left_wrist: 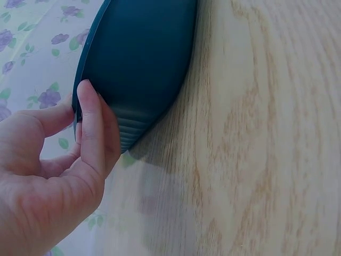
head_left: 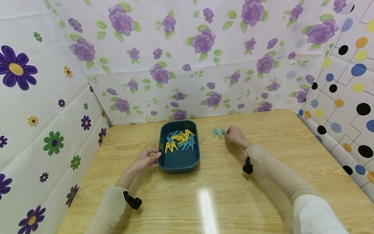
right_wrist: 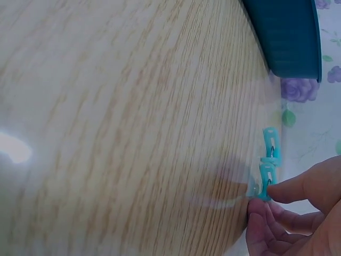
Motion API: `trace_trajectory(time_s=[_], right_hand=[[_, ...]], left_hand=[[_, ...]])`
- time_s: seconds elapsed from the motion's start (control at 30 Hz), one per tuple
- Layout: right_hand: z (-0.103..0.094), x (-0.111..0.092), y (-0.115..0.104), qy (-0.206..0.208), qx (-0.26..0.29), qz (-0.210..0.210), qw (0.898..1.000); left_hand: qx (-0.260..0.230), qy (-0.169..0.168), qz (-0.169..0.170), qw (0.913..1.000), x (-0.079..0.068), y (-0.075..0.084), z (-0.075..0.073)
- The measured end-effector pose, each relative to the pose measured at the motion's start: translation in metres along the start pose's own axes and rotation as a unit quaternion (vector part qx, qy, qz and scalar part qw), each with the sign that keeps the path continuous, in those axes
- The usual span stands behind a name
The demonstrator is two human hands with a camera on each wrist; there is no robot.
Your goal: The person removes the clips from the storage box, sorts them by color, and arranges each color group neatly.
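A dark teal plastic tray (head_left: pixel 179 162) stands on the table, with several yellow clothespins (head_left: pixel 173 147) and blue clothespins (head_left: pixel 188 144) lying inside it. My left hand (head_left: pixel 147 159) grips the tray's left rim, thumb and fingers on either side of the wall, as the left wrist view (left_wrist: pixel 64 144) also shows. To the right of the tray, two light blue clothespins stand side by side on the table. The left one (head_left: pixel 216 133) is untouched. My right hand (head_left: pixel 234 136) pinches the right one (right_wrist: pixel 267 176) between thumb and fingertips.
The wooden table (head_left: pixel 233 195) reaches back to a white wall cloth (head_left: pixel 187 94) with purple roses. Patterned cloths also hang at the left and right. Light glares off the table's front middle. A black wrist camera is strapped to each forearm.
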State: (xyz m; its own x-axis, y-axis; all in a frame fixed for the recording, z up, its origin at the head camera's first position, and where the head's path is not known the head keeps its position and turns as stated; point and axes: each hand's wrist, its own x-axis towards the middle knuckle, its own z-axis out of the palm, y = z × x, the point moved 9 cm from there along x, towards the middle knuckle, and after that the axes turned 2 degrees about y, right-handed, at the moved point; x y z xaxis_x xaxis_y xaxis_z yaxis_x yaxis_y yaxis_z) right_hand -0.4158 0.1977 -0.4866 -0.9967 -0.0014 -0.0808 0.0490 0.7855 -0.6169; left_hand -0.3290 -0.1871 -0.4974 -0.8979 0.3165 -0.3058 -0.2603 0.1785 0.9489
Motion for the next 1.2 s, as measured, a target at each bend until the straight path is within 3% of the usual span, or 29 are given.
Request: trace_trajectory(time_s=[0.57,0.9,1.2], right_hand=[[-0.004,0.002,-0.002,0.018,0.012,-0.008,1.0],[-0.021,-0.003,-0.016,0.068,0.029,-0.058,0.996],[-0.021,-0.004,-0.031,0.094,0.014,-0.113,0.989]], left_hand=[[-0.001,0.003,-0.003,1.0,0.0,0.002,0.0],[-0.001,-0.004,0.002,1.0,-0.001,0.002,0.001],[0.005,0.004,0.0,1.0,-0.001,0.002,0.001]])
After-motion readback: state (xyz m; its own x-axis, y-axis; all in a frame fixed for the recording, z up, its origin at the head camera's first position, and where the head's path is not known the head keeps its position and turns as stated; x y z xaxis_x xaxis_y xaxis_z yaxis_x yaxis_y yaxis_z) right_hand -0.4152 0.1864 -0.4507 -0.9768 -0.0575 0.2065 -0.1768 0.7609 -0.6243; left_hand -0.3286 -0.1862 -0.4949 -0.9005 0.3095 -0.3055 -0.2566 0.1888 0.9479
